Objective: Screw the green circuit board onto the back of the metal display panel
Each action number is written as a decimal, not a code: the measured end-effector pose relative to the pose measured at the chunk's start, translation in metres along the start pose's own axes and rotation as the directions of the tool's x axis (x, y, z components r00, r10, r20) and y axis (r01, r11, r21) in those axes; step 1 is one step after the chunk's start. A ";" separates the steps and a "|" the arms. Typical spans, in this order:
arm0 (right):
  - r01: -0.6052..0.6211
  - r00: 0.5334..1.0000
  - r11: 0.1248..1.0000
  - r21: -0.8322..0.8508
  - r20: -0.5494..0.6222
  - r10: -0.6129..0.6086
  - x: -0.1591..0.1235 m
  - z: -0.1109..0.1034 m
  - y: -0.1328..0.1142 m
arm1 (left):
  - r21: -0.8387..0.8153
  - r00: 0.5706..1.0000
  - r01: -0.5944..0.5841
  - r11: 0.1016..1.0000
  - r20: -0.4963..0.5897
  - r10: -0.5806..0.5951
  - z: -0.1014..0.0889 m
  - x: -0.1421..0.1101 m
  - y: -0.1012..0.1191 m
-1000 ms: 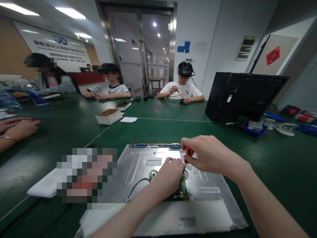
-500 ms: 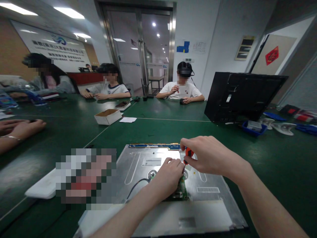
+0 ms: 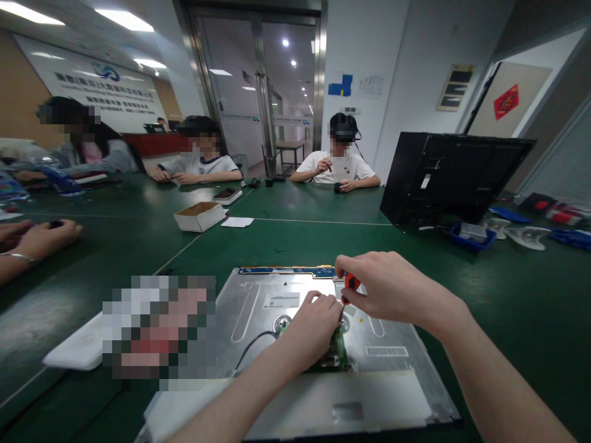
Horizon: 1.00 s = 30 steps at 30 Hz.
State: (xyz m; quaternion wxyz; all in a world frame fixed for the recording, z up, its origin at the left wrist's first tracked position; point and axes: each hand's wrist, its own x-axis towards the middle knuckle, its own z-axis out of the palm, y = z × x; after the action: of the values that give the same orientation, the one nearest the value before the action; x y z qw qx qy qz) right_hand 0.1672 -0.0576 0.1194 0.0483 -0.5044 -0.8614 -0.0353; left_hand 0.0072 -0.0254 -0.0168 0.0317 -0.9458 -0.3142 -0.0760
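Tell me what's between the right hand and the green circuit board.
The head view shows a red screwdriver in the right hand, its shaft slanting down beside the left hand toward the board.

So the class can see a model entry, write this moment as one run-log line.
right hand: grips red screwdriver | left hand: beside screwdriver tip, over green board | metal panel: flat on table

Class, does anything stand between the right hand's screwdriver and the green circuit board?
Partly: the left hand covers some of the circuit board, its fingers beside the shaft of the screwdriver in the right hand. Whether the tip touches cannot be seen.
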 end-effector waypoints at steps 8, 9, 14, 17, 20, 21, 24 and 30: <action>-0.062 0.998 0.998 -0.016 0.002 0.062 0.003 0.001 0.000 | -0.046 1.000 0.020 0.999 -0.006 -0.020 0.001 0.000 0.000; -0.068 0.998 0.997 -0.028 0.001 0.068 0.003 0.001 0.001 | -0.040 1.000 0.017 0.999 -0.010 -0.017 0.001 0.000 0.000; -0.019 1.000 0.999 0.038 0.015 0.018 0.002 0.001 0.003 | -0.025 1.000 0.005 1.000 -0.024 -0.006 0.002 0.000 0.000; -0.005 1.000 0.999 0.050 0.007 0.004 0.001 0.001 0.002 | -0.031 1.000 0.014 0.999 -0.010 -0.014 0.002 0.001 0.000; -0.039 0.999 0.999 -0.001 0.000 0.039 0.002 0.002 0.001 | -0.058 1.000 0.012 0.998 -0.010 -0.013 0.003 0.001 -0.001; -0.047 0.999 0.999 -0.011 0.001 0.047 0.003 0.002 0.000 | -0.058 1.000 0.011 0.998 -0.017 -0.012 0.003 0.001 -0.001; -0.018 1.000 1.000 0.019 0.015 0.018 0.003 0.002 0.000 | -0.039 0.999 0.001 0.999 -0.032 -0.002 0.003 0.001 -0.001; 0.019 0.999 0.998 0.063 0.032 -0.021 -0.001 -0.003 0.001 | -0.045 1.000 -0.013 0.999 -0.021 0.012 0.006 0.000 -0.003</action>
State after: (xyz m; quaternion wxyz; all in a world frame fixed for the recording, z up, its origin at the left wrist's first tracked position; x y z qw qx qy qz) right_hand 0.1685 -0.0580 0.1219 0.0498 -0.4945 -0.8678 -0.0007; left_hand 0.0066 -0.0224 -0.0229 0.0139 -0.9473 -0.3062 -0.0926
